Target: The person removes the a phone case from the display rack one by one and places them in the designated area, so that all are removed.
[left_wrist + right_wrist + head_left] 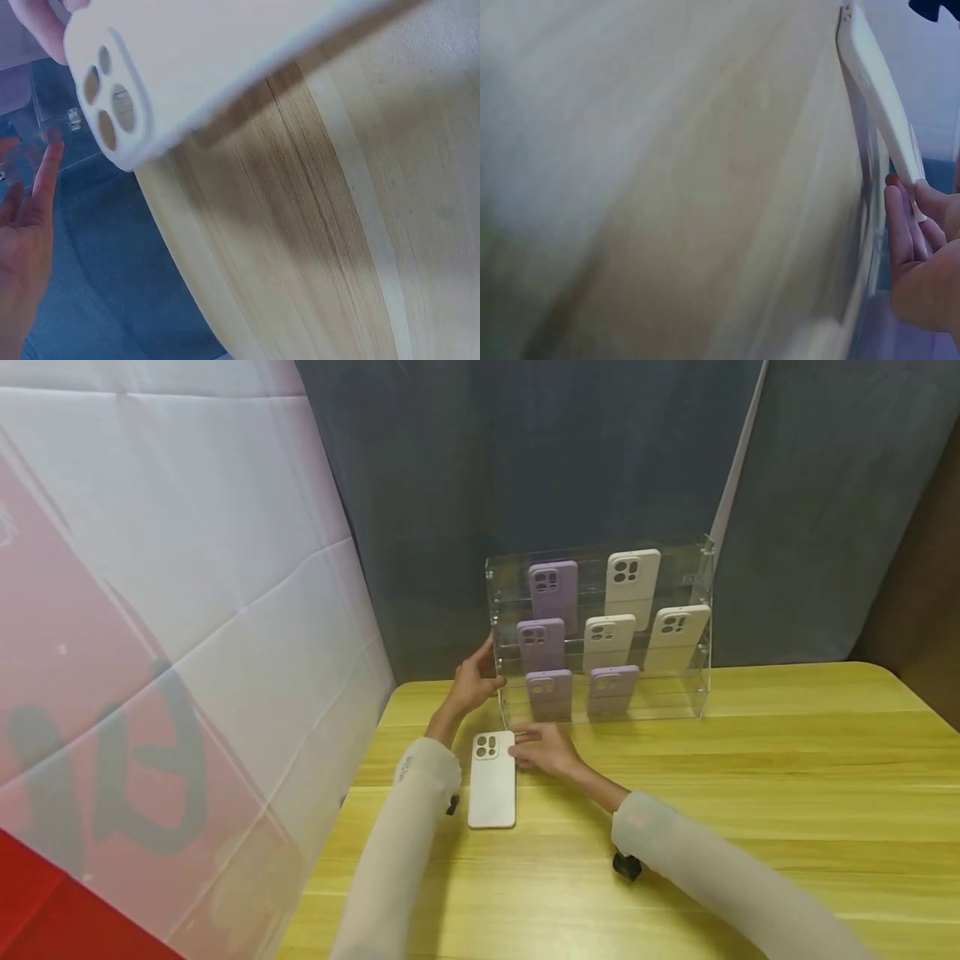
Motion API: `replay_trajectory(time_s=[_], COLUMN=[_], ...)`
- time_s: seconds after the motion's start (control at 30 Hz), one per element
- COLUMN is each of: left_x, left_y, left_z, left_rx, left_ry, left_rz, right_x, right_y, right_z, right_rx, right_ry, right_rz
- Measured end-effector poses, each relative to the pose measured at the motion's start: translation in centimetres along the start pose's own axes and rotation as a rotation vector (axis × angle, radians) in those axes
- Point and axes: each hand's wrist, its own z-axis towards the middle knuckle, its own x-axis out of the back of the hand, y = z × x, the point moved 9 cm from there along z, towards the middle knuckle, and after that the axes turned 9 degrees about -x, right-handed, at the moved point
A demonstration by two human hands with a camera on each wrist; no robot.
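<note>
My right hand (551,750) pinches a white phone case (492,785) by its upper right edge, beside the camera cutouts. In the right wrist view the case (885,97) is seen edge-on, tilted, between the thumb and fingers. The left wrist view shows its round lens holes, with the case (217,52) above the wood. At the left side of a clear acrylic display rack (641,700), my left hand (472,683) grips the side panel, thumb toward the front. Lilac and white phone cases stand in the rack's tiers.
The rack stands at the back of a yellow wood-grain table (787,777). On its top tier are a lilac case (553,597) and a white case (632,589). Behind hangs a dark grey curtain (525,452); a printed white cloth (187,527) borders the left.
</note>
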Motion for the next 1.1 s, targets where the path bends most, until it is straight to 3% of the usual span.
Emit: replay_trajectory(time_s=[0.4, 0.73, 0.97, 1.1], left_x=[0.0, -0.3, -0.4, -0.2], left_y=[-0.2, 0.1, 0.1, 0.1], left_z=[-0.3, -0.2, -0.1, -0.2], left_rx=[0.011, 0.011, 0.007, 0.007], left_ry=[-0.009, -0.013, -0.023, -0.028], left_rz=[-0.033, -0.047, -0.065, -0.068], right_x=[-2.3, -2.3, -2.0, -2.0], right_y=[0.6, 0.2, 1.0, 0.8], right_z=[0.6, 0.5, 0.7, 0.5], right_rx=[-0.015, 0.065, -0.027, -0.018], right_ry=[0.025, 0.042, 0.066, 0.073], right_rz=[0.012, -0.001, -0.007, -0.046])
